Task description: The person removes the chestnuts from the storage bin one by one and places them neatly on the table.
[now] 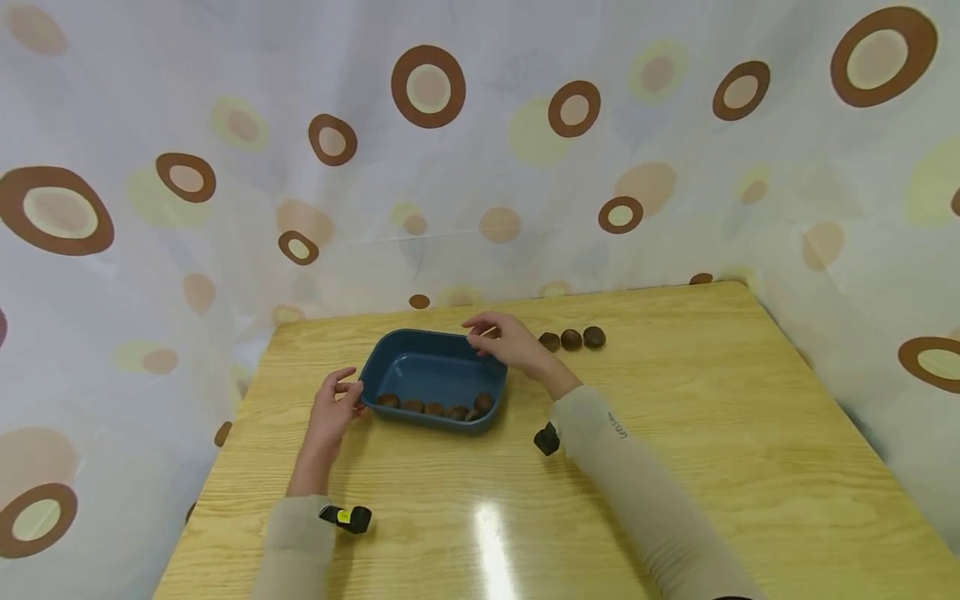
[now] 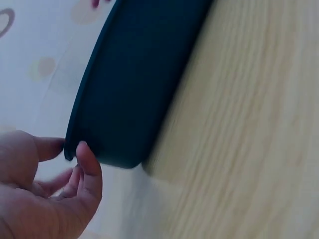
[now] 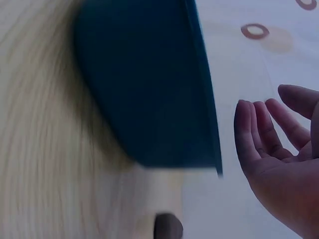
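A dark blue tub (image 1: 431, 379) is on the pale wooden table (image 1: 675, 433), in front of the person and toward the table's far edge, its open top facing up; whether its base lies fully flat I cannot tell. Brown chestnuts (image 1: 434, 409) lie inside in a row along the near wall, the ones at the right end bunched close together, while the rest of the tub's floor is bare. The left hand (image 1: 335, 408) is at the tub's left end and pinches the rim, thumb on one side and a fingertip on the other, the remaining fingers bent below. The right hand (image 1: 510, 340) is above the tub's far right corner, fingers curved together and the thumb apart from them; the right wrist view shows the gap between them with nothing in it, and the hand clear of the rim. Just beyond this hand, three more chestnuts (image 1: 572, 339) sit side by side on the table, right of the tub. Both arms wear beige sleeves (image 1: 637, 475) with a small black camera (image 1: 547, 439) at each wrist. Behind the table hangs a white curtain (image 1: 465, 175) printed with brown, peach and yellow rounded spots.
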Demonstrator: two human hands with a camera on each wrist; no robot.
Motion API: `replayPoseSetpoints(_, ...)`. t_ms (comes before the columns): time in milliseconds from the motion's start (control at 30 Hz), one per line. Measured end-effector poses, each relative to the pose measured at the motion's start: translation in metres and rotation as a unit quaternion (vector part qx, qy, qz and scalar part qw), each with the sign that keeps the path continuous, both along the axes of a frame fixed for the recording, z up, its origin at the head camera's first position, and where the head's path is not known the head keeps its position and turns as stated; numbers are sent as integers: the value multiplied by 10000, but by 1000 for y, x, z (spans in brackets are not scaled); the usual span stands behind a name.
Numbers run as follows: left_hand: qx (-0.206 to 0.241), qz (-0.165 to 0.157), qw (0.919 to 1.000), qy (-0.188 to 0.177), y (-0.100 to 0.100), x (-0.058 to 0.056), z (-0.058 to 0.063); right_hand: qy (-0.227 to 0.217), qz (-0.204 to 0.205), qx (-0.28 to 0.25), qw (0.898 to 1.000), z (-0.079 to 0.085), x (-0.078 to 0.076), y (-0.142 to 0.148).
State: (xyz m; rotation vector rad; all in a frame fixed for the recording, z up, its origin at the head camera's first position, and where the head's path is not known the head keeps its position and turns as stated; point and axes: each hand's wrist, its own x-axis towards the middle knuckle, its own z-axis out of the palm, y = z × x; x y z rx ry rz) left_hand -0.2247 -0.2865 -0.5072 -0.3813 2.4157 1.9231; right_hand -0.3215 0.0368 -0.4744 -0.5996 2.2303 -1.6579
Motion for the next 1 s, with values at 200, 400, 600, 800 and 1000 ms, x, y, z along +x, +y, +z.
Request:
replayPoseSetpoints(200, 619, 667, 9958, -124, 19, 13, -7, -327, 582, -16, 9978, -10, 9, -38)
replayPoseSetpoints(400, 697, 792, 9942, 186, 28, 11, -7, -608, 658, 81, 9959, -15, 15, -55)
replayPoseSetpoints(600, 240, 534, 9981, 216, 18, -2, -6, -725, 718, 105, 9947, -20, 13, -68)
replayPoseSetpoints(800, 158, 248, 9993, 229, 17, -11, -7, -869, 624, 128, 9942, -21, 17, -77)
replayPoseSetpoints(1000, 378, 250, 9990, 39, 29, 0, -9, -920, 538, 49, 9943, -29, 21, -90)
